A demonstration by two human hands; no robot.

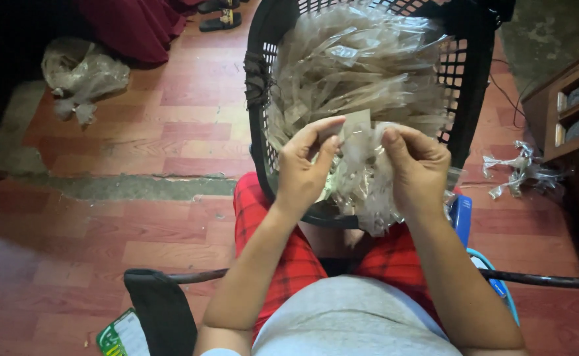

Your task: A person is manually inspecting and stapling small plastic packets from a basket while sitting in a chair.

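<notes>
A black plastic basket rests against my knees, heaped with several clear plastic sleeves. My left hand and my right hand meet just over its near rim. Both pinch one small clear plastic bag between thumb and fingers. Beneath my right hand hangs a crumpled bunch of clear plastic, partly hidden by my fingers. I sit in red checked shorts and a grey top.
A red wood-pattern floor surrounds me. A bundle of plastic bags lies at the far left, plastic scraps at the right beside a wooden cabinet. A dark chair frame sits at my left, a blue object by my right thigh.
</notes>
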